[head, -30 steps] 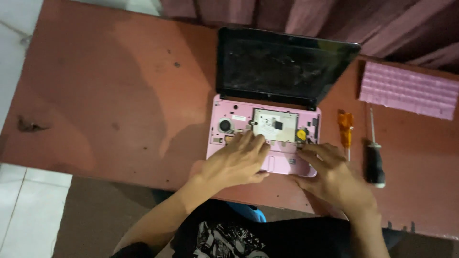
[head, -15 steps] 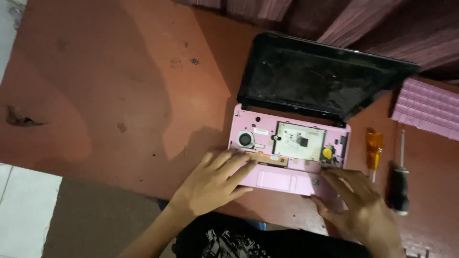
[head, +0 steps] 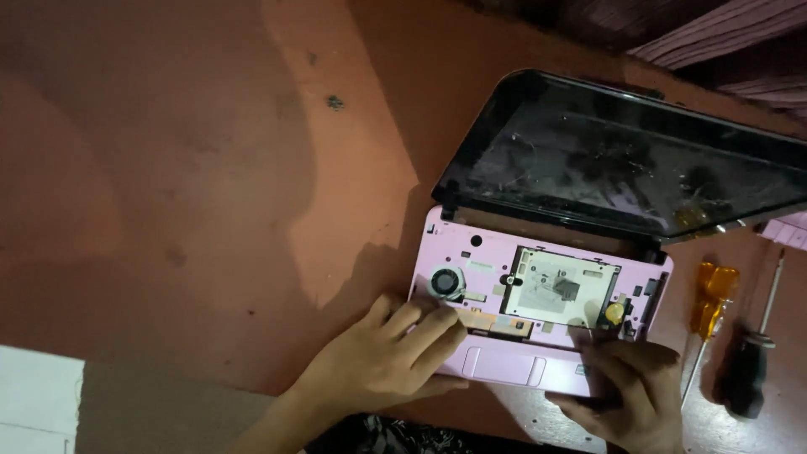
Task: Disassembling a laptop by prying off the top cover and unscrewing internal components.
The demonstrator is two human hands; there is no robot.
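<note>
A small pink laptop [head: 538, 290] lies open on a reddish-brown table [head: 210, 168], its keyboard removed so the fan, a metal plate and a yellow part show. Its dark screen [head: 622, 164] tilts back. My left hand [head: 387, 357] rests flat on the front left of the base, fingers spread over the palm rest beside the touchpad [head: 503, 366]. My right hand [head: 626, 391] grips the front right corner of the base, fingers curled over its edge.
Right of the laptop lie an orange-handled screwdriver [head: 710, 307] and a black-handled screwdriver [head: 748, 370]. A pink keyboard piece [head: 786, 231] peeks out at the right edge. White floor tile [head: 38, 395] shows below the table's front edge at left.
The view has swung left and closer, so the laptop now sits further right. Both hands have stayed on the front of the base, the left sliding slightly toward the palm rest.
</note>
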